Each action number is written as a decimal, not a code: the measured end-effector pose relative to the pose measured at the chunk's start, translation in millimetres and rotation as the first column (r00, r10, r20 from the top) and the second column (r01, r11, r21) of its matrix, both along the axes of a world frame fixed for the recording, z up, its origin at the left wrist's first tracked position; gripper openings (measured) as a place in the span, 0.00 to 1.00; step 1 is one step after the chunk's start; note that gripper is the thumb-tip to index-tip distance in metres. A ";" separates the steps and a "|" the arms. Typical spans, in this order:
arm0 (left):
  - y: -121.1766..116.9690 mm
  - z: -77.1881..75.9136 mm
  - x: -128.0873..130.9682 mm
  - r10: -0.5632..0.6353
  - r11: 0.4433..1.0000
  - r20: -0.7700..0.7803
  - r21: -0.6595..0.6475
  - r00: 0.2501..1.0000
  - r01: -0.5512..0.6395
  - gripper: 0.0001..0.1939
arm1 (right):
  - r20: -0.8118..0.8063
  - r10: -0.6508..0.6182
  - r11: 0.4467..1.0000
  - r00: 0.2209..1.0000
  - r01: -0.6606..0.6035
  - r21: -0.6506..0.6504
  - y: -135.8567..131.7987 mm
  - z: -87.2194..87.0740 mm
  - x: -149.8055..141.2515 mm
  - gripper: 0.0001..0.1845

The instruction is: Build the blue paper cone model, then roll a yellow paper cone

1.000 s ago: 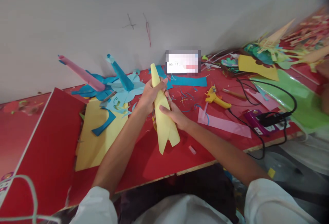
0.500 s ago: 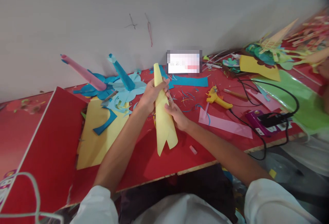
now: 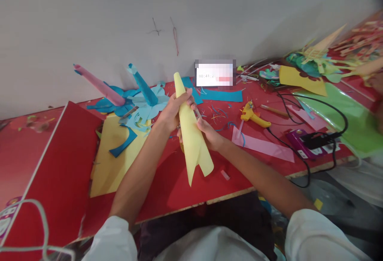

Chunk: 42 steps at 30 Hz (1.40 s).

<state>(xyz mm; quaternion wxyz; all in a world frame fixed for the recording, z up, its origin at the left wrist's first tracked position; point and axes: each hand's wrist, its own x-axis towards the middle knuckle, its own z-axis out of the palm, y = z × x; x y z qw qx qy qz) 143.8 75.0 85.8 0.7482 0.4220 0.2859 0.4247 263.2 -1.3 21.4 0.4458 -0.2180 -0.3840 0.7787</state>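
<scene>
A pale yellow paper cone (image 3: 190,133), rolled from a sheet, is held up over the red table. Its narrow end points away from me, and the wide end nearest me has an uneven, pointed edge with a notch. My left hand (image 3: 175,109) is closed around its upper part. On the cone's right side, my right hand (image 3: 209,133) grips the paper with the thumb in front; its other fingers are hidden behind. A narrow shiny piece (image 3: 198,113) shows between the hands, and a bit of yellow-orange peeks out behind the cone; I cannot make out what they belong to.
Blue paper flowers with a pink tube (image 3: 103,87) and a blue tube (image 3: 143,85) stand at left, beside yellow sheets (image 3: 104,173). Rightward lie a yellow glue gun (image 3: 254,115), pink strip (image 3: 266,147), purple power box (image 3: 302,143) with black cables, and green sheet (image 3: 344,113). A phone (image 3: 214,74) leans against the wall.
The cone has tilted, its narrow end shifting left and its wide end right and slightly nearer me. The overlapping paper edge at the wide end shows more. Both hands keep their hold.
</scene>
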 end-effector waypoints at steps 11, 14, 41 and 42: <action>-7.3 -1.7 9.0 0.077 0.994 -0.207 0.095 0.975 -0.059 0.21 | -0.022 -0.083 0.984 0.996 0.078 -0.160 -2.3 -7.9 -5.2 0.31; -6.5 -4.0 9.5 0.105 0.989 -0.253 0.125 0.962 -0.075 0.22 | -0.002 -0.102 0.979 0.995 0.100 -0.179 -2.5 -6.2 -5.5 0.28; -13.0 -2.7 15.9 0.396 0.901 -0.212 0.276 0.894 -0.334 0.36 | 0.014 -0.132 0.961 0.991 0.132 -0.241 -1.5 -5.1 -5.2 0.27; -12.0 -2.1 15.8 0.390 0.906 -0.204 0.258 0.898 -0.335 0.36 | 0.017 -0.134 0.960 0.991 0.134 -0.247 -0.9 -5.3 -4.5 0.27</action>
